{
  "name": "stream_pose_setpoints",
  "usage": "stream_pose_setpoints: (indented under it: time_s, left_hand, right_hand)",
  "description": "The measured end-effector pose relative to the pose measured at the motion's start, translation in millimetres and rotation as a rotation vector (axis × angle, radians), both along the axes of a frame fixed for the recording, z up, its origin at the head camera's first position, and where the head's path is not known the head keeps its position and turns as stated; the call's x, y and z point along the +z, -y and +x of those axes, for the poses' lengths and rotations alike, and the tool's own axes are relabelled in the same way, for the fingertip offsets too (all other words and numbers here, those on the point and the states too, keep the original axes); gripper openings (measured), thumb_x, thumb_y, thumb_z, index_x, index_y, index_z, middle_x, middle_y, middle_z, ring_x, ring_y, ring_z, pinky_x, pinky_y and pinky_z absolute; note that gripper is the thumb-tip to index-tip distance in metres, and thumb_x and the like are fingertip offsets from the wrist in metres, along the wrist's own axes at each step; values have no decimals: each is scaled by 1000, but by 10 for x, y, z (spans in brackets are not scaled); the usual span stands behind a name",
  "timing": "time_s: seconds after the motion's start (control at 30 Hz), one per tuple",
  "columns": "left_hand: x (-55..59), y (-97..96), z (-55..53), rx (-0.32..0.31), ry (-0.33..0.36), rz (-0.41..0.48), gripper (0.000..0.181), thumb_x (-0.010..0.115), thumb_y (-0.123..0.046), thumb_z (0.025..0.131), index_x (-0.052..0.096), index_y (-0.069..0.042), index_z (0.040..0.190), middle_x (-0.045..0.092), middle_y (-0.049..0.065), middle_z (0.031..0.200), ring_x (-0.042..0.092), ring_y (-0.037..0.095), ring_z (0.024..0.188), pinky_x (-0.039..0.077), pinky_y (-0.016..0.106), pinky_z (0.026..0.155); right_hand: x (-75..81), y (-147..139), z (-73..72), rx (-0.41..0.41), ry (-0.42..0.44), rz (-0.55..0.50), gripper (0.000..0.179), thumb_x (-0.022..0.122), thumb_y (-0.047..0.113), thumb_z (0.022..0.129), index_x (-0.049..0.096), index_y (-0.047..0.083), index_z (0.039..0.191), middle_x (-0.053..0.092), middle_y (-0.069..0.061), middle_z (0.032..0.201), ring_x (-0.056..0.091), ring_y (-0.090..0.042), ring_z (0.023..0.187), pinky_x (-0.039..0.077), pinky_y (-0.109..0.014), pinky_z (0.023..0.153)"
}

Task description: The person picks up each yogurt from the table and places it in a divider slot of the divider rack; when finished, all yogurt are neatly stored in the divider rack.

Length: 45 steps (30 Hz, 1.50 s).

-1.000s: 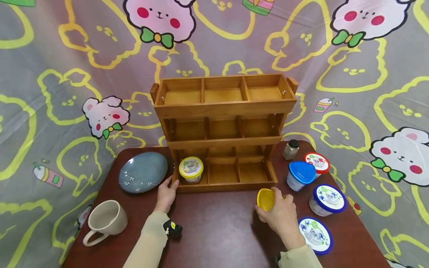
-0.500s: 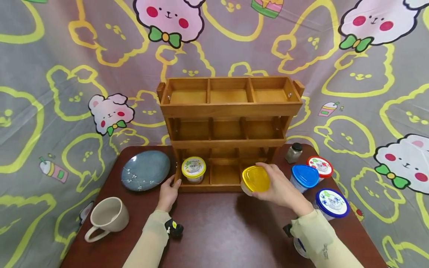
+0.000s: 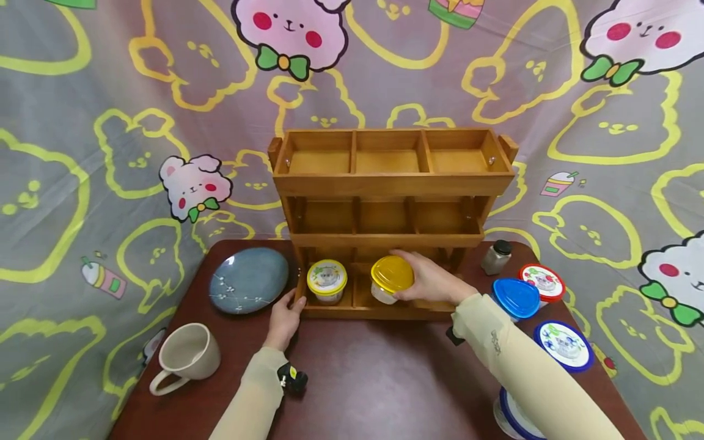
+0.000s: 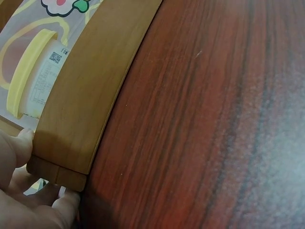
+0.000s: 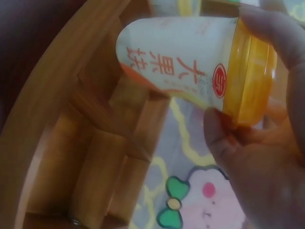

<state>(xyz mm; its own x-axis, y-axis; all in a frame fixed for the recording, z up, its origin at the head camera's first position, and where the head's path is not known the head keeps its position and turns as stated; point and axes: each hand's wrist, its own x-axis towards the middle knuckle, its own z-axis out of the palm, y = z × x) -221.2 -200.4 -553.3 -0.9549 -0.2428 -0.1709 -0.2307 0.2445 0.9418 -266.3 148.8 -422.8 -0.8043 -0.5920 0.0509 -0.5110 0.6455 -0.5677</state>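
A three-tier wooden shelf rack (image 3: 393, 184) stands at the back of the table, each tier split into three compartments. My left hand (image 3: 284, 321) grips its lower left corner; in the left wrist view the thumb (image 4: 21, 145) lies on the inner side, fingers beneath. My right hand (image 3: 428, 278) holds a yogurt cup (image 3: 392, 276) by its yellow lid, at the middle compartment of the bottom tier. The right wrist view shows orange lettering on the cup (image 5: 176, 62), with bare compartments beside it. Another yellow-lidded cup (image 3: 327, 281) sits in the bottom left compartment.
To the left are a blue-grey plate (image 3: 247, 281) and a beige mug (image 3: 189, 354). On the right stand a black-capped jar (image 3: 496, 258), a red-lidded cup (image 3: 543, 281), a blue-lidded cup (image 3: 516, 297) and two cups with dark blue-rimmed lids (image 3: 563, 345), one partly behind the right sleeve.
My right hand has carried the yellow-lidded yogurt cup from the table's right side up and left to the bottom tier's middle compartment. The left hand keeps its grip on the rack.
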Motion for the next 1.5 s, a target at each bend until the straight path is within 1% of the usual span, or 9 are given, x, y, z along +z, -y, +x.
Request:
stream_pose_setpoints:
  time_s: [0.13,0.27,0.37,0.47,0.73,1.1,1.27,1.37,1.5]
  left_hand:
    - [-2,-21,-1,2,-1,12,53,55,-21,103,40,2,149,49,25,142,52,34,124,43,46,101]
    - [-10,-26,-6,5,-1,26,53,56,-19,103,40,3,148,48,25,143,52,34,125,43,46,102]
    - [-12,-16,-8,8,-3,21,53,56,-20,103,40,3,148,48,25,143,51,35,126,43,47,102]
    - [-13,-6,-10,12,-8,21,52,56,-19,103,41,4,148,48,25,143,52,35,125,43,47,102]
    - [-12,2,-10,12,-17,11,51,56,-18,103,42,4,147,50,26,140,53,33,122,44,45,100]
    - [-2,3,-9,19,-2,18,52,58,-19,102,42,3,147,49,25,143,52,34,125,43,48,102]
    - [4,-1,-5,26,-8,17,51,58,-17,102,43,3,146,49,25,142,52,34,125,43,47,102]
    - [-7,-5,-3,25,-6,12,51,58,-17,102,43,3,147,49,25,142,52,34,125,43,47,102]
    - [-16,-6,1,18,-7,12,51,56,-18,103,42,3,147,48,26,142,52,35,125,43,48,102]
  right_hand:
    - [-41,72,-162,89,53,8,96,86,26,75,34,11,153,59,-8,123,58,-20,103,49,-37,87]
    - [-67,144,-284,186,106,66,97,87,19,76,31,9,155,57,-9,133,57,-21,112,47,-40,96]
    - [-83,198,-356,212,129,141,97,87,19,76,31,11,155,53,-11,141,52,-24,122,42,-42,103]
    - [-111,254,-423,214,165,195,99,88,20,75,31,13,156,48,-11,146,48,-25,128,38,-43,107]
    - [-206,293,-526,195,269,209,103,89,14,74,29,12,157,52,-10,141,52,-22,122,40,-40,105]
    - [-230,244,-573,256,328,113,104,91,9,70,31,13,156,59,-3,130,55,-20,116,40,-43,104]
    - [-219,238,-556,236,350,92,104,91,8,70,32,17,156,60,-2,128,55,-20,115,41,-42,104]
    - [-217,234,-534,203,363,106,109,91,7,70,28,20,158,58,-5,131,54,-21,116,40,-42,104]
    - [-190,197,-484,159,333,142,118,90,13,72,12,16,160,48,-16,143,50,-26,123,38,-43,106]
